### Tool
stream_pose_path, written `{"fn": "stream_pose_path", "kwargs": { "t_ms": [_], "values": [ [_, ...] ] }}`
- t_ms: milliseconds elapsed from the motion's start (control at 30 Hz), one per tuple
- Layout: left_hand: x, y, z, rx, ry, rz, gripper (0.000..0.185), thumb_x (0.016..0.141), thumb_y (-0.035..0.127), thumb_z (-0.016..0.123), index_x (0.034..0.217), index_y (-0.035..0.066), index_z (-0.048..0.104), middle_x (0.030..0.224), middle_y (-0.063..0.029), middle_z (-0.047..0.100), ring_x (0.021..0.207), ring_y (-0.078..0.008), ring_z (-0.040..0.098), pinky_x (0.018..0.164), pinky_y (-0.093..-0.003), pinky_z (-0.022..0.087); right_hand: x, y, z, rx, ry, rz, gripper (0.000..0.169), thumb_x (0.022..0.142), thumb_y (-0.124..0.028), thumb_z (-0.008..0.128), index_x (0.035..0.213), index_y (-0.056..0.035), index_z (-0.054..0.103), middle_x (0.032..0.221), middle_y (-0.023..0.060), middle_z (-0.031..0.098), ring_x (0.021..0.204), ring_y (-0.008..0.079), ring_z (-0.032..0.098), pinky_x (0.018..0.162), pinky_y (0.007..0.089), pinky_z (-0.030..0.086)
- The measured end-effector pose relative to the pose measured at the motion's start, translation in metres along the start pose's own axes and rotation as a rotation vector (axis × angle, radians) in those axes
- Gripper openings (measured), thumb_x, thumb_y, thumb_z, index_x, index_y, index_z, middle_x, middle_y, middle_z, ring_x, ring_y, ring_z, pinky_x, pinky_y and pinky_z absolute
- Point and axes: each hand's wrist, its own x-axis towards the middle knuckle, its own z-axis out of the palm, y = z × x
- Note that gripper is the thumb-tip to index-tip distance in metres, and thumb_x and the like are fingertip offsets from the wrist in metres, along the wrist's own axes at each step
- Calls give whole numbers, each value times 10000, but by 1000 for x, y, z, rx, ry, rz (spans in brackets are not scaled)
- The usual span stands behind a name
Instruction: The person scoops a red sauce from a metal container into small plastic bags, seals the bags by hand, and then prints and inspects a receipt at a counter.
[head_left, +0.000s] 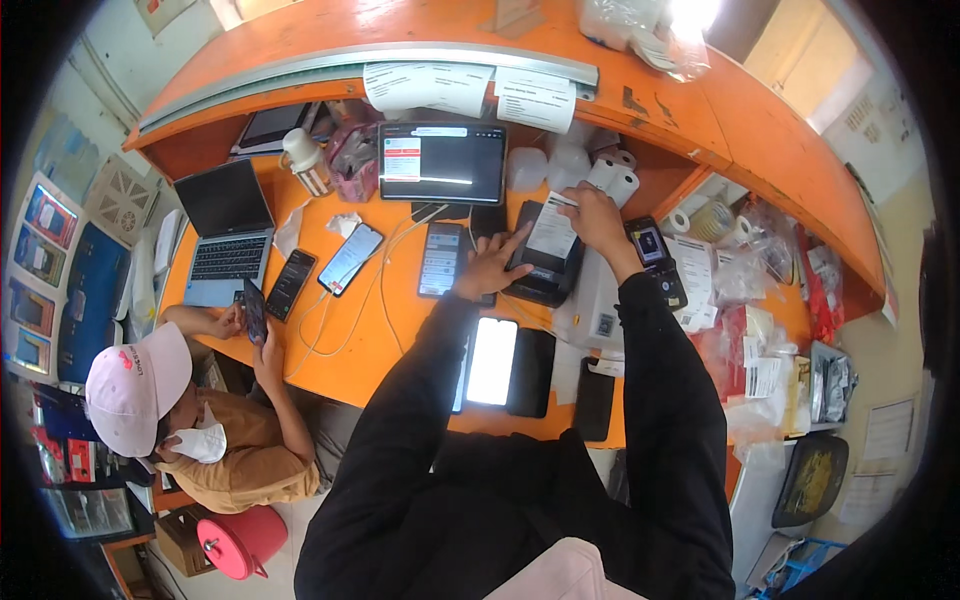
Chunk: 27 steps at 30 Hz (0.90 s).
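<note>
With its fingers closed on the top of a printed paper receipt (553, 231), my right hand (596, 217) is above a black receipt printer (551, 283). The receipt lies over the printer's top. My left hand (491, 264) is spread, its fingertips resting on the printer's left side, nothing in its grasp. Beside my left wrist lies a smartphone (439, 259) with a lit screen. Nearer to me, a phone with a bright white screen (492, 360) lies next to dark phones (532, 371). A tablet (442, 163) stands behind, white cables running below it.
A co-worker (232, 450) in a cap sits at the left, holding a phone. An open laptop (229, 247), a white flask (304, 154) and more phones are on the orange desk (360, 322). A white label printer (600, 300), paper rolls (616, 180) and plastic bags (742, 277) are at right.
</note>
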Motion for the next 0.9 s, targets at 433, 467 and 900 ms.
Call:
{"fn": "stream_pose_path", "kwargs": {
  "t_ms": [433, 467, 900],
  "values": [
    [-1, 1, 1, -41, -5, -6, 842, 865, 552, 633, 1540, 440, 142, 1465, -155, 380, 1303, -411, 357, 1032, -586, 298, -48, -16, -28, -56, 47, -278, 144, 777, -128, 725, 917, -100, 733, 919, 72, 630, 973, 282, 593, 860, 438, 425],
    [0, 0, 2, -50, -10, -10, 849, 861, 535, 645, 1539, 444, 142, 1473, -170, 369, 1318, -429, 342, 1049, -592, 281, -53, -16, -27, -54, 48, -283, 127, 775, -127, 724, 900, -108, 732, 914, 59, 629, 973, 267, 591, 873, 432, 410],
    [0, 6, 0, 29, 4, -13, 864, 856, 547, 647, 1532, 468, 116, 1487, -179, 363, 1348, -452, 313, 1012, -681, 275, -139, -22, -22, -266, 9, -464, 120, 717, -31, 667, 790, -121, 700, 928, 35, 640, 1008, 204, 592, 1000, 426, 355]
  ]
}}
